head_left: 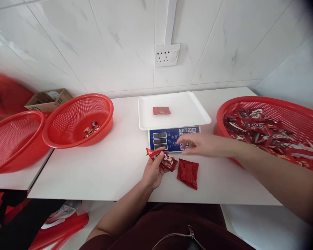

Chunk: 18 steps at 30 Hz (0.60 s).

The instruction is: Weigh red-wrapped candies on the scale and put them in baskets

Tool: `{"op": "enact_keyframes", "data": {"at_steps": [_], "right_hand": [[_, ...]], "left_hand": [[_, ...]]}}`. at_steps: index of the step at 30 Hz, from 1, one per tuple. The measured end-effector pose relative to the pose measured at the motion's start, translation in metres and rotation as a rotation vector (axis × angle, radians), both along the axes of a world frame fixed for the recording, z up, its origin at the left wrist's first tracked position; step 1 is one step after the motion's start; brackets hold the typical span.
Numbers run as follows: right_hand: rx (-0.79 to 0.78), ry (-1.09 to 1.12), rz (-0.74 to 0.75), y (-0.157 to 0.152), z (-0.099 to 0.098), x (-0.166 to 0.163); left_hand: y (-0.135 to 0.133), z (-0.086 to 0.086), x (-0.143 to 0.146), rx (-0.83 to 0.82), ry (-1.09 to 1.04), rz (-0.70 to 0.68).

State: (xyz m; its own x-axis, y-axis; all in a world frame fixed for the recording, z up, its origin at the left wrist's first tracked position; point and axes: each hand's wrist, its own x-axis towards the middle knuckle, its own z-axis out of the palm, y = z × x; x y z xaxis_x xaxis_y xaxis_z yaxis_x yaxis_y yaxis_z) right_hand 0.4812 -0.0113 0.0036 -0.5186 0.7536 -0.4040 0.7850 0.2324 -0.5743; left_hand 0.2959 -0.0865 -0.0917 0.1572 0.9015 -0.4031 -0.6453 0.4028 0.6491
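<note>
My left hand (154, 172) is closed around red snack packets (168, 162) with light printing, held just above the table in front of the scale; how many cannot be made out. My right hand (198, 144) hovers over the keypad side of the blue panel (155, 131) of a digital scale, fingers apart and holding nothing visible. On the scale's white tray (193, 113) lies one flat red packet (161, 110). Another red packet (187, 173) rests on the table, to the right of my left hand.
To the right stands a red plastic basket (220, 121) heaped with red packets (266, 132). Two more red baskets, one nearer (104, 104) with a few small packets inside and one farther left (15, 121), stand near a cardboard box (49, 104). A wall socket (167, 55) sits behind.
</note>
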Motion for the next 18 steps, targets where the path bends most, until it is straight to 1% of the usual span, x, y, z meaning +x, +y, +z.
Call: {"op": "enact_keyframes", "data": {"at_steps": [1, 2, 3, 5, 6, 8, 9, 11, 13, 14, 16, 18], "right_hand": [[-0.012, -0.04, 0.094, -0.011, -0.009, 0.004], [0.002, -0.077, 0.156, -0.023, -0.019, 0.008], [0.027, -0.12, 0.181, -0.035, -0.031, 0.011], [0.073, -0.169, 0.15, -0.058, -0.056, 0.014], [0.103, -0.165, 0.101, -0.068, -0.066, 0.015], [0.1, -0.11, -0.001, -0.078, -0.082, 0.015], [0.065, -0.066, -0.043, -0.08, -0.086, 0.016], [-0.061, 0.044, -0.082, -0.075, -0.085, 0.016], [-0.179, 0.174, -0.104, -0.063, -0.074, 0.018], [-0.204, 0.242, -0.13, -0.056, -0.065, 0.019], [-0.165, 0.373, -0.235, -0.039, -0.046, 0.02], [-0.06, 0.481, -0.368, -0.024, -0.028, 0.018]], "left_hand": [[-0.001, -0.001, -0.003, 0.025, 0.041, 0.015], [-0.001, -0.002, -0.006, 0.046, 0.084, 0.022], [-0.003, -0.003, -0.009, 0.063, 0.126, 0.019], [-0.005, -0.005, -0.014, 0.081, 0.198, -0.01], [-0.006, -0.006, -0.016, 0.087, 0.225, -0.03], [-0.008, -0.008, -0.017, 0.088, 0.265, -0.06], [-0.008, -0.008, -0.016, 0.084, 0.278, -0.068], [-0.008, -0.007, -0.015, 0.075, 0.285, -0.073], [-0.008, -0.004, -0.014, 0.075, 0.28, -0.067], [-0.007, -0.003, -0.014, 0.079, 0.28, -0.062], [-0.007, 0.001, -0.014, 0.085, 0.284, -0.05], [-0.008, 0.005, -0.015, 0.093, 0.294, -0.048]]}}
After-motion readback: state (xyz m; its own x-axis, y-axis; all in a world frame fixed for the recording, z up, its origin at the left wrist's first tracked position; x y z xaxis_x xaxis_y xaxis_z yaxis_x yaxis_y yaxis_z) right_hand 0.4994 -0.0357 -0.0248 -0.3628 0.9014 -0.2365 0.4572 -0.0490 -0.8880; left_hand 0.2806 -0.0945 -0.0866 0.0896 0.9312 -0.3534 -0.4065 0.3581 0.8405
